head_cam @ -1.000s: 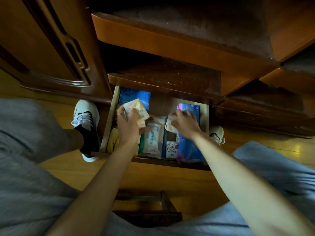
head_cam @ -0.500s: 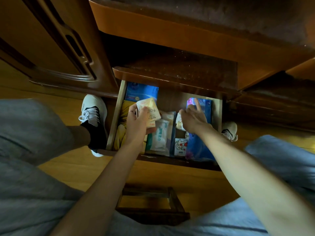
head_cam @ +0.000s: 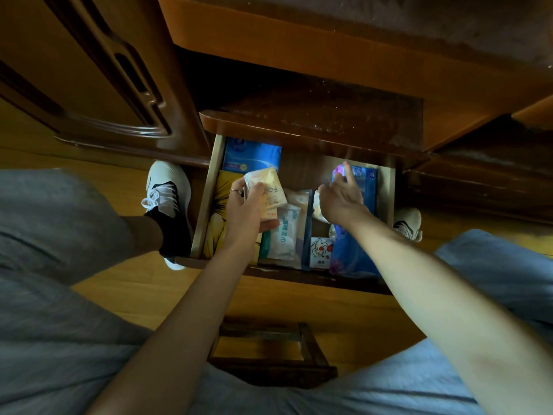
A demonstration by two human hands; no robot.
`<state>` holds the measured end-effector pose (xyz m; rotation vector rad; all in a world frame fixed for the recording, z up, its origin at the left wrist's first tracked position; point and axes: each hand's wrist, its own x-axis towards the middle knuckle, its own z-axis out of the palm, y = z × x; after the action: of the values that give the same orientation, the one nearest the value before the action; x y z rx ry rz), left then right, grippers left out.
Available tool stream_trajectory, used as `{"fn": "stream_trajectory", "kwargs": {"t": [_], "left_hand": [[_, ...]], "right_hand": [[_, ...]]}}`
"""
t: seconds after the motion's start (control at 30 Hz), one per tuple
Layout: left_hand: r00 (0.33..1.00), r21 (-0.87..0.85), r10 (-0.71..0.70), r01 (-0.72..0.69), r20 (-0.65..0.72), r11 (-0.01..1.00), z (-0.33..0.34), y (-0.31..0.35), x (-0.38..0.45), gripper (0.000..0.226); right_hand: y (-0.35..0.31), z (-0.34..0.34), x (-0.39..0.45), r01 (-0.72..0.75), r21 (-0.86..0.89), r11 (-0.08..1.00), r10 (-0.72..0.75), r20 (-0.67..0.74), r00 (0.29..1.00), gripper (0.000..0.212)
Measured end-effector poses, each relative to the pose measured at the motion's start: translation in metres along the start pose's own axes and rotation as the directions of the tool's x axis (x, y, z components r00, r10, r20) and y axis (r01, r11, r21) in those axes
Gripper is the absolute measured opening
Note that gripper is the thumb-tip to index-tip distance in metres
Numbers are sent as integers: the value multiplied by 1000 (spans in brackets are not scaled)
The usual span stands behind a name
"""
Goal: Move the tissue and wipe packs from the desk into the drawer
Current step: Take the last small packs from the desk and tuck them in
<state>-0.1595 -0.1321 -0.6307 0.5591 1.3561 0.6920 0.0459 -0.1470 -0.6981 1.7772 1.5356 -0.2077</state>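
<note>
Gripping a cream tissue pack (head_cam: pixel 267 193) in left hand (head_cam: pixel 245 212) over the open drawer (head_cam: pixel 206 199); right hand (head_cam: pixel 339 199) is spreading, fingers wide, touching the far-right blue pack (head_cam: pixel 366 187).

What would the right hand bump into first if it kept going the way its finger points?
Probably the blue and purple pack at the back right of the drawer. The right hand has a fingertip over it already, though depth is unclear.

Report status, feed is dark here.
Left hand grips pale pack over drawer. Right hand open, on blue pack. Nothing blocking.
</note>
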Motion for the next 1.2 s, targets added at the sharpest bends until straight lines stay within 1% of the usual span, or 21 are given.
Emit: {"fn": "stream_trajectory", "kwargs": {"t": [0.1, 0.2, 0.23, 0.33, 0.4, 0.53, 0.6, 0.67, 0.73, 0.8, 0.87, 0.9, 0.93, 0.97, 1.0, 1.03, 1.07, 1.1, 1.13, 1.17, 1.2], "left_hand": [[1000, -2, -5, 5, -8, 1000, -2, 1, 0, 14], [1000, -12, -17, 17, -18, 1000, -3, 1, 0, 14], [1000, -13, -19, 19, -19, 1000, -4, 1, 1, 14], [1000, -4, -12, 12, -5, 1000, -2, -1, 2, 12], [1000, -3, -2, 2, 3, 1000, -1, -1, 2, 12], [1000, -2, -1, 1, -1, 1000, 1, -3, 2, 14], [1000, 9, 3, -3, -1, 1000, 2, -4, 1, 17], [1000, 14, 14, -14, 5, 1000, 3, -4, 0, 14], [1000, 20, 25, -25, 12, 999, 4, -4, -1, 12], [999, 33, 39, -39, 22, 999, 4, -5, -2, 11], [998, 44, 49, -50, 32, 998, 4, -7, -2, 10], [998, 54, 57, -59, 39, 997, 5, -8, -2, 9], [997, 72, 65, -68, 48, 995, 5, -9, -1, 9], [995, 96, 72, -78, 63, 992, 5, -10, -1, 10], [993, 125, 77, -87, 87, 988, 5, -12, -1, 12], [990, 167, 77, -96, 119, 981, 4, -15, -1, 18], [985, 224, 70, -105, 158, 969, 4, -18, -1, 25], [977, 287, 60, -119, 205, 951, 4, -21, -2, 31], [965, 340, 49, -138, 257, 930, 5, -24, -3, 36], [951, 374, 41, -160, 307, 913, 5, -27, -4, 39], [937, 395, 39, -184, 347, 900, 6, -31, -6, 43]], "right_hand": [[-4, 0, 3, -26, 2, 1000, 26, 0, 1000, 22], [-5, 7, 7, 45, 13, 999, -45, -13, 999, 21], [-3, 12, 7, 88, 43, 995, -86, -28, 996, 21], [1, 35, -1, 175, 217, 961, -168, -48, 985, 24], [1, 49, -7, 210, 246, 946, -199, -70, 978, 23], [4, 54, -10, 284, 172, 943, -265, -126, 956, 29], [7, 52, -12, 264, 81, 961, -250, -146, 957, 36], [9, 51, -17, 222, 4, 975, -217, -188, 958, 34], [7, 54, -22, 215, -67, 974, -224, -202, 953, 33], [4, 58, -25, 220, -122, 968, -239, -177, 955, 47], [2, 59, -29, 199, -51, 979, -204, -152, 967, 61], [2, 57, -32, 185, 15, 983, -180, -164, 970, 63], [3, 55, -35, 165, 96, 982, -143, -204, 968, 62], [5, 51, -38, 150, 212, 966, -91, -264, 960, 59], [7, 46, -40, 148, 375, 915, -22, -320, 947, 55], [9, 36, -42, 168, 593, 788, 52, -335, 941, 50], [13, 24, -44, 185, 806, 563, 99, -288, 953, 47], [16, 12, -46, 170, 940, 297, 73, -199, 977, 47], [19, 1, -48, 140, 985, 103, -8, -140, 990, 47], [22, -8, -52, 121, 992, 39, -99, -116, 988, 44], [23, -14, -55, 124, 992, 30, -172, -117, 978, 38]]}}
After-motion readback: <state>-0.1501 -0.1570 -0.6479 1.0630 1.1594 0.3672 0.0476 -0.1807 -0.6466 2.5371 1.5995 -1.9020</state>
